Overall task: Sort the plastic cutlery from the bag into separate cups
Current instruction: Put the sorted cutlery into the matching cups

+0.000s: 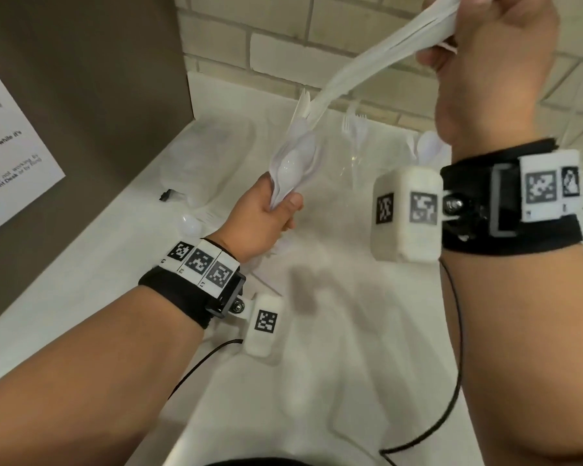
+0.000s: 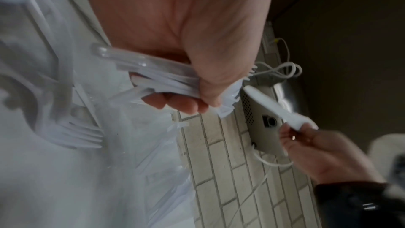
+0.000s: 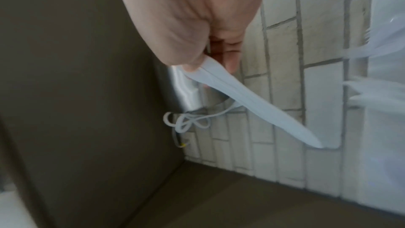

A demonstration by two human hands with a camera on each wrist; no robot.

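Observation:
My left hand [image 1: 270,213] grips a bundle of white plastic cutlery [image 1: 295,163] by the handles, spoon bowls and fork tines pointing up over the white counter; the same bundle [image 2: 166,79] fills its fist in the left wrist view. Raised at the top right, my right hand [image 1: 485,62] holds a few white knives [image 1: 384,62], blades slanting down toward the bundle. Those knives [image 3: 252,103] point down and right in the right wrist view. Behind, a clear cup [image 1: 352,153] holds forks [image 1: 354,126], and another cup with spoons [image 1: 429,146] is partly hidden by my right wrist.
A clear plastic bag [image 1: 209,153] lies at the left by the brown panel [image 1: 81,95], which carries a paper notice [image 1: 14,146]. A loose spoon [image 1: 191,225] lies near my left wrist. A brick wall [image 1: 283,45] closes the back. A black cable [image 1: 451,381] hangs from my right wrist.

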